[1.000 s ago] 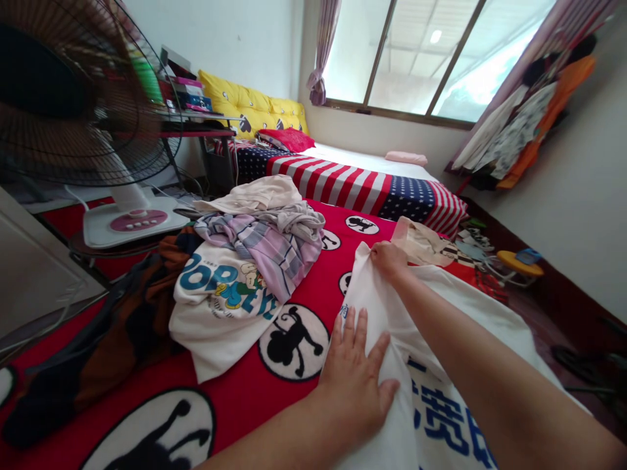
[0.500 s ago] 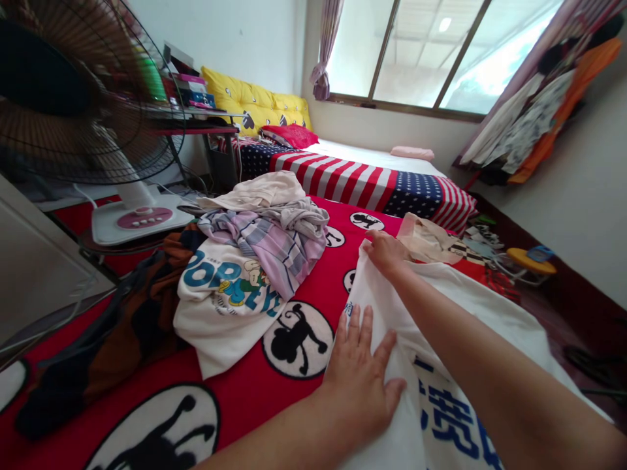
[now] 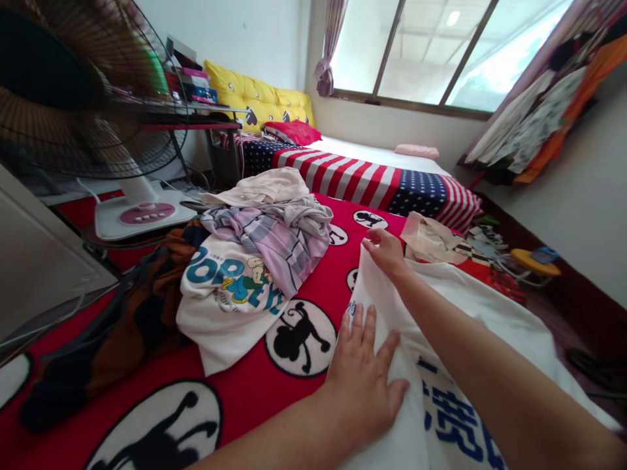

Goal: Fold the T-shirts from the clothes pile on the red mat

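Barely any change vs. earlier: L hand (image 3: 365,382) stays flat, fingers spread, on white shirt (image 3: 490,313); R hand (image 3: 386,251) pinches its far edge. Shirt lies on red blanket (image 3: 321,281), right of clothes pile (image 3: 259,241); beige cloth (image 3: 431,236) just beyond R hand, fan (image 3: 73,98) far left.

At five o'clock your white shirt (image 3: 509,313) carries blue characters. The blanket (image 3: 318,281) beneath it is red, with white discs holding black monkey silhouettes. At ten o'clock the cream tee (image 3: 220,307) shows blue lettering and a cartoon figure, touching a pink, lilac and grey striped garment (image 3: 279,245). At twelve o'clock lies a cover (image 3: 362,179) of red-and-white stripes and white stars on navy. The heap (image 3: 132,313) at nine o'clock looks brown and navy, though shadow muddies it.
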The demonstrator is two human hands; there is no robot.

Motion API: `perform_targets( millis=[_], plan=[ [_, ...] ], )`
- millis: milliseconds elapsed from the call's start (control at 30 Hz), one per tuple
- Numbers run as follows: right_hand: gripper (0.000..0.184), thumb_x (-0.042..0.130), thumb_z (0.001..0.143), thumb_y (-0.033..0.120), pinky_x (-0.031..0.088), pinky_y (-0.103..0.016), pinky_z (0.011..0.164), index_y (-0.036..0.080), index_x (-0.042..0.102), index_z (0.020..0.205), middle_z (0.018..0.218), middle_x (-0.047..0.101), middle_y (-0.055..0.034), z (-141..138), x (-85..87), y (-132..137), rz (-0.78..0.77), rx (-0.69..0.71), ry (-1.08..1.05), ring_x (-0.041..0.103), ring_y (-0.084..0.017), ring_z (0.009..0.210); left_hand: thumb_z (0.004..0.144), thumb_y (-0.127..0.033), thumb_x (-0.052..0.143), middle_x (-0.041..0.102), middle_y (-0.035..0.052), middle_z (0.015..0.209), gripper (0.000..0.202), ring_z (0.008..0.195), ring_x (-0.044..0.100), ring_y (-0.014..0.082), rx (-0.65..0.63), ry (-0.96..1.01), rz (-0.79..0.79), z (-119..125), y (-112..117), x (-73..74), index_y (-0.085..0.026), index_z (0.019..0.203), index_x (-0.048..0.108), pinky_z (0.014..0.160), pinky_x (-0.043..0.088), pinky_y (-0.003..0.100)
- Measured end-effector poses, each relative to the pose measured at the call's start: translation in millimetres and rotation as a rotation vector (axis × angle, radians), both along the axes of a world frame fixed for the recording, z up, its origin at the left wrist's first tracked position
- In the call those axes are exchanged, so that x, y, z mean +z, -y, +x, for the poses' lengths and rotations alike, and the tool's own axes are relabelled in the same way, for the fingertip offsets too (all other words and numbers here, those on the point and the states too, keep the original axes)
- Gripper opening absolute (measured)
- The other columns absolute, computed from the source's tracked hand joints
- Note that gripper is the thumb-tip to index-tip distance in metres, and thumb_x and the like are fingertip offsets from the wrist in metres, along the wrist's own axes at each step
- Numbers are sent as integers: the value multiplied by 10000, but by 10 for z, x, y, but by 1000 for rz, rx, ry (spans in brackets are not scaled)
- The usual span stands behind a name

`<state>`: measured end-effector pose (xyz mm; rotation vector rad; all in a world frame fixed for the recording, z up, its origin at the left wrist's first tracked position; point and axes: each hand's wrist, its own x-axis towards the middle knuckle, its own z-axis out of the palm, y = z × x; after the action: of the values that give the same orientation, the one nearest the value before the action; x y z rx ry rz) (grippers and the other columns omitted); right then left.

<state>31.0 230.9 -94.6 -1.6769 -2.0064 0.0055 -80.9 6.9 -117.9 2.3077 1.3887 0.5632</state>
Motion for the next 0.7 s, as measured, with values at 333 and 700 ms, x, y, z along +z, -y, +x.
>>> perform_targets(
  millis=[333,700],
  plan=[
    [567,359,949,493,293,-412,1124,165,454,1401,1473,422,-117,216,176,576,-258,282,-134,367,-230,1375,900,-597,382,129,97,1593,633,1456,9,349,21,-120,125,14,-20,-74,-296,1457,372,1160,85,577],
    [485,459,898,394,336,-528,1077,121,527,1294,1413,481,-176,1462,-131,2023,-13,-39,166,427,-295,1325,899,-553,427,208,121,1572,609,1448,100,371,7,-110,183,6,-21,-134,-268,1436,416,1152,110,562]
  ],
)
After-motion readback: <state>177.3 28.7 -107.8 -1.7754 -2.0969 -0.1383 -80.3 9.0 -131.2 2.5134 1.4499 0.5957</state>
